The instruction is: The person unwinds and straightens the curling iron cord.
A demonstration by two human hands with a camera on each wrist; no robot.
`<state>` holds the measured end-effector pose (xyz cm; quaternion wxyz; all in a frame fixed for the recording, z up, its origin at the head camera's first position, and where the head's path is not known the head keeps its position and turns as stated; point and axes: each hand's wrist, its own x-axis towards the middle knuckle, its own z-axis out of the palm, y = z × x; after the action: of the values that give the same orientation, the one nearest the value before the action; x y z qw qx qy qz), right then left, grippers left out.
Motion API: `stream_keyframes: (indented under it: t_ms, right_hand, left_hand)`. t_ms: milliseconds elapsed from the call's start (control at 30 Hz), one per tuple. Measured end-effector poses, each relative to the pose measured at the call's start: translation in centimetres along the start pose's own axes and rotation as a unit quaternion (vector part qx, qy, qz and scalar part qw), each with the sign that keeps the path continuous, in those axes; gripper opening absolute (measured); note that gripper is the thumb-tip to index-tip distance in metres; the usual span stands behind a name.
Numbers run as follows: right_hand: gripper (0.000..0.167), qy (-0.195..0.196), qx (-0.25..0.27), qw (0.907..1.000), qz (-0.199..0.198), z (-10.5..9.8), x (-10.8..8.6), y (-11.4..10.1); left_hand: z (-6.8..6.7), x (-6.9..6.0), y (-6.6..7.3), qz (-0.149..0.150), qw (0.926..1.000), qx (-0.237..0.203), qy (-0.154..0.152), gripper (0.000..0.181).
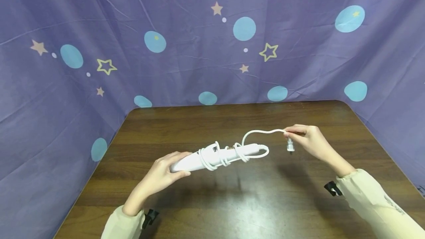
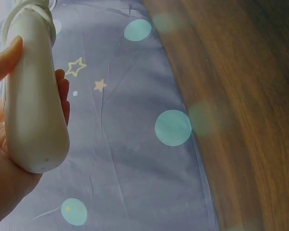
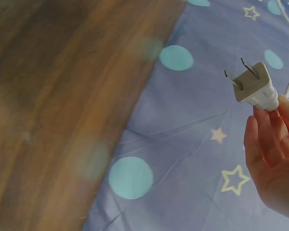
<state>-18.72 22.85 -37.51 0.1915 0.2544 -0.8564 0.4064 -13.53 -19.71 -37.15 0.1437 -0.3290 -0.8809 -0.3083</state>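
Above the table, a long white corded appliance (image 1: 189, 162) with a rounded end is held up; its exact kind does not show. My left hand (image 1: 162, 170) grips it by the thick end, thumb on one side and fingers round the other, as the left wrist view also shows. White cord (image 1: 225, 161) is wound in several loops round the body. A free length runs right to my right hand (image 1: 310, 140), which pinches it close to the two-prong plug (image 3: 253, 86). In the head view the plug hangs below the fingertips, prongs down.
Beneath both hands lies a dark brown wooden table (image 1: 206, 121), its surface glossy. A purple curtain (image 1: 199, 65) with stars and blue dots stands behind the table and along its sides.
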Motion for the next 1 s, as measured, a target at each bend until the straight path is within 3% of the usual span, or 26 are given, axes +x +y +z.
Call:
stream_keyframes:
  t_ms: [200, 433, 733, 1000]
  right_hand:
    - [0.012, -0.049, -0.004, 0.9984, -0.029, 0.5, -0.8, 1.0]
    - [0.012, -0.108, -0.045, 0.9902, -0.076, 0.4, -2.0, 1.8]
    - [0.009, -0.146, -0.080, 0.9830, -0.079, -0.4, -3.5, 3.3]
    - [0.008, -0.170, -0.085, 0.9795, -0.067, -0.9, -4.2, 4.5]
  left_hand:
    - [-0.3, 0.2, 0.0, -0.007, 0.9994, 0.012, 0.033, 0.048]
    - [-0.2, 0.1, -0.5, -0.014, 0.9974, 0.034, 0.062, 0.050]
    - [0.2, -0.2, -1.4, -0.015, 0.9942, 0.056, 0.091, 0.051]
    - [0.4, -0.5, -1.8, -0.037, 0.9934, 0.061, 0.090, 0.050]
